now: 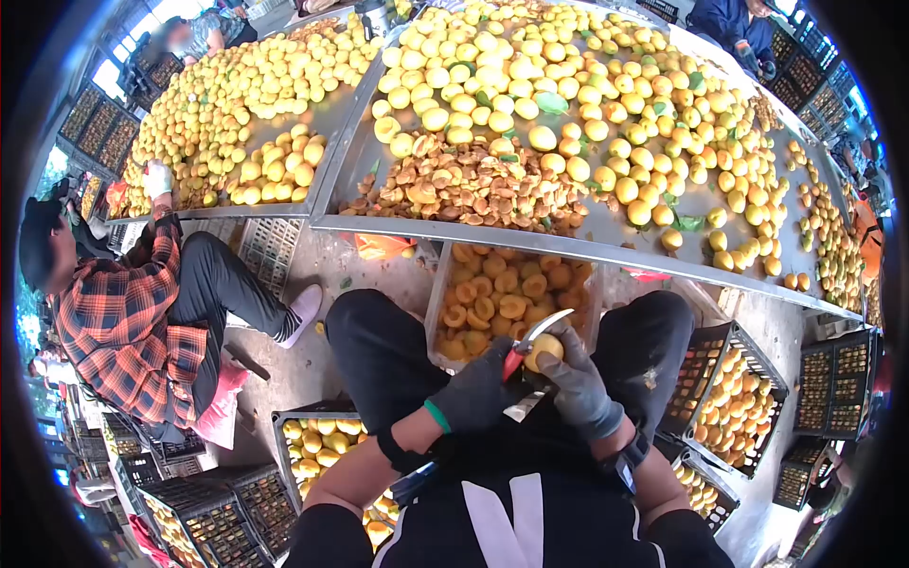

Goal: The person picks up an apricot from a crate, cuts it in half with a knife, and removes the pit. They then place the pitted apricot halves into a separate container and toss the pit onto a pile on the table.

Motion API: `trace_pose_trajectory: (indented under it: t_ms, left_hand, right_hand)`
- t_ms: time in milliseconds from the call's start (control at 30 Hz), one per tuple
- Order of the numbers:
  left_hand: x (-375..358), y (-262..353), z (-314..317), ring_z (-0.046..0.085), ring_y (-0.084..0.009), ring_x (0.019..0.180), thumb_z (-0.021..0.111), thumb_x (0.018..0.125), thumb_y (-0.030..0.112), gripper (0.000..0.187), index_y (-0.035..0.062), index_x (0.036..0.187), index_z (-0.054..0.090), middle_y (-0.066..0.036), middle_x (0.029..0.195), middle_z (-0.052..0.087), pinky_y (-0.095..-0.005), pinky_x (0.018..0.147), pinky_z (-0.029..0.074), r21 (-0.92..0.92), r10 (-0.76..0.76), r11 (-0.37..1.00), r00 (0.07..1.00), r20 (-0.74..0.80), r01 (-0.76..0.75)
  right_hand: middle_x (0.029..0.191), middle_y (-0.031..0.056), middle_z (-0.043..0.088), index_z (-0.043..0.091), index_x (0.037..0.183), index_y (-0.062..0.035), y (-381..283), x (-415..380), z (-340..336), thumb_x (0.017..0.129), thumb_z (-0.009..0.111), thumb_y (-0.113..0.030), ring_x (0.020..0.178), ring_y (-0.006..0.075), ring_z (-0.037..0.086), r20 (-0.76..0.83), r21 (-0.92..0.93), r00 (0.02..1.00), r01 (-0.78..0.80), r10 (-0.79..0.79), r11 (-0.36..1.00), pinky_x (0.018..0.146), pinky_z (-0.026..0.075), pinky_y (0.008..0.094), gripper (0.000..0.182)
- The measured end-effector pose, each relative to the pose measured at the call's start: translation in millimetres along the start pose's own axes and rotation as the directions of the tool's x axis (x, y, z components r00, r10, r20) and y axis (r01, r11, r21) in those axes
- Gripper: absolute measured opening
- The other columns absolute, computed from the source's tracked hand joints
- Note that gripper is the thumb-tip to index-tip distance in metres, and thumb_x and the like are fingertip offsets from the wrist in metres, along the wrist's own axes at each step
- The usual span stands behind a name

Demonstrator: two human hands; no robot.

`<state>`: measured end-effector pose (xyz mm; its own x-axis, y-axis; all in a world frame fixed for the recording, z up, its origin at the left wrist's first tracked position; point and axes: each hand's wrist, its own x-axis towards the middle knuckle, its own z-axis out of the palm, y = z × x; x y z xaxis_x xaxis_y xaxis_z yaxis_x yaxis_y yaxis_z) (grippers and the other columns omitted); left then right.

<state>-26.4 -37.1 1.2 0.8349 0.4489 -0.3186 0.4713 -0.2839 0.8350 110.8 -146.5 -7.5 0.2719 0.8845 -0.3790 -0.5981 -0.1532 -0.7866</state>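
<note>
My left hand (471, 390), in a dark grey glove with a teal cuff, is closed round the red handle of a curved knife (547, 327). Its pale blade arcs up and to the right, beside a yellow apricot (544, 355). That apricot sits in the fingers of my right hand (579, 386), which wears a grey glove. A flat shiny strip (524, 407) shows just below the hands. Beyond them, between my knees, a crate (435, 327) holds halved orange apricots (488, 293).
A metal table (606, 248) ahead carries heaps of apricots (644, 133) and a pile of brown pits (464, 185). Crates of fruit (739, 398) flank me on both sides. At left sits a person in a plaid shirt (123, 331); another person (739, 28) is across the table.
</note>
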Motion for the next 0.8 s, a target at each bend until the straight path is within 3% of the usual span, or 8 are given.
trace_pose_trajectory:
  t_ms: [100, 133, 233, 300, 333, 500, 733, 800]
  left_hand:
    - [11, 4, -5, 0.06, -0.0214, 0.074, 0.066, 0.084, 0.011, 0.039, 0.0064, 0.114, 0.042, -0.006, 0.08, 0.059, -0.0349, 0.07, 0.05, -0.336, 0.207, 0.906, 0.962, -0.177, -0.257]
    - [8, 8, -9, 0.056, -0.0171, 0.073, 0.066, 0.084, 0.009, 0.039, 0.0088, 0.115, 0.043, -0.001, 0.078, 0.053, -0.0318, 0.071, 0.049, -0.555, -0.046, 0.828, 0.997, 0.065, 0.074]
    - [5, 11, -9, 0.058, -0.0182, 0.071, 0.066, 0.084, 0.01, 0.043, 0.0099, 0.12, 0.042, -0.003, 0.083, 0.057, -0.0333, 0.068, 0.05, -0.708, -0.045, 0.701, 0.996, 0.072, 0.083]
    - [9, 8, -6, 0.061, -0.0224, 0.07, 0.066, 0.084, 0.011, 0.044, 0.0096, 0.121, 0.041, -0.007, 0.085, 0.059, -0.0358, 0.066, 0.05, -0.479, 0.143, 0.856, 0.979, -0.143, -0.195]
    - [10, 6, -5, 0.063, -0.0266, 0.068, 0.065, 0.084, 0.011, 0.046, 0.0094, 0.123, 0.041, -0.011, 0.088, 0.061, -0.0383, 0.064, 0.05, -0.163, 0.368, 0.891, 0.883, -0.291, -0.424]
    - [-1, 20, -13, 0.063, -0.0401, 0.082, 0.065, 0.084, 0.016, 0.047, 0.0062, 0.123, 0.041, -0.023, 0.092, 0.061, -0.0447, 0.068, 0.05, 0.168, 0.241, 0.962, 0.96, -0.14, -0.217]
    - [-10, -9, 7, 0.061, -0.0439, 0.087, 0.067, 0.082, 0.023, 0.052, 0.0033, 0.123, 0.042, -0.026, 0.093, 0.061, -0.047, 0.072, 0.05, -0.014, 0.095, 0.995, 0.995, -0.04, -0.096]
    - [-8, -21, 13, 0.061, -0.0433, 0.086, 0.068, 0.082, 0.024, 0.054, 0.0032, 0.123, 0.041, -0.024, 0.094, 0.061, -0.0462, 0.072, 0.05, -0.009, 0.109, 0.994, 0.994, -0.023, -0.11]
  right_hand:
    - [0.109, 0.0049, 0.052, 0.042, 0.123, -0.0079, -1, 8, -13, 0.091, 0.06, -0.024, 0.093, 0.0139, 0.055, 0.07, -0.125, 0.978, 0.205, -0.198, 0.971, 0.08, 0.049, 0.0261, 0.04]
    - [0.11, 0.005, 0.052, 0.042, 0.123, -0.0072, -2, 8, -14, 0.091, 0.061, -0.024, 0.095, 0.0139, 0.054, 0.111, 0.062, 0.979, 0.164, -0.17, 0.985, 0.082, 0.048, 0.0264, 0.04]
    - [0.111, 0.005, 0.05, 0.043, 0.122, -0.0056, -21, 3, -11, 0.091, 0.061, -0.021, 0.1, 0.0136, 0.051, 0.183, 0.279, 0.979, 0.034, -0.088, 0.96, 0.091, 0.043, 0.0282, 0.039]
    - [0.112, 0.0049, 0.051, 0.042, 0.124, -0.0055, -24, 3, -13, 0.09, 0.061, -0.016, 0.102, 0.0133, 0.05, 0.203, -0.447, 0.901, 0.434, -0.384, 0.782, 0.091, 0.042, 0.0279, 0.04]
    - [0.112, 0.0041, 0.051, 0.041, 0.126, -0.0052, -20, 4, -15, 0.087, 0.063, -0.009, 0.101, 0.0127, 0.05, 0.208, -0.395, 0.892, 0.452, -0.401, 0.8, 0.087, 0.044, 0.0254, 0.045]
    - [0.109, 0.0042, 0.052, 0.039, 0.129, -0.0043, -40, -7, 3, 0.082, 0.064, 0.001, 0.099, 0.0129, 0.051, 0.198, -0.202, 0.977, 0.116, -0.075, 0.972, 0.087, 0.044, 0.0263, 0.054]
    - [0.108, 0.0188, 0.047, 0.043, 0.116, -0.0026, -19, -9, 12, 0.063, 0.069, 0.009, 0.099, 0.0371, 0.052, 0.327, -0.771, 0.761, 0.557, -0.56, 0.308, 0.087, 0.044, 0.0381, 0.06]
    - [0.105, 0.0155, 0.049, 0.043, 0.116, -0.0028, -13, -6, 8, 0.068, 0.067, 0.006, 0.096, 0.0307, 0.053, 0.336, -0.793, 0.749, 0.552, -0.571, 0.257, 0.084, 0.045, 0.0357, 0.054]
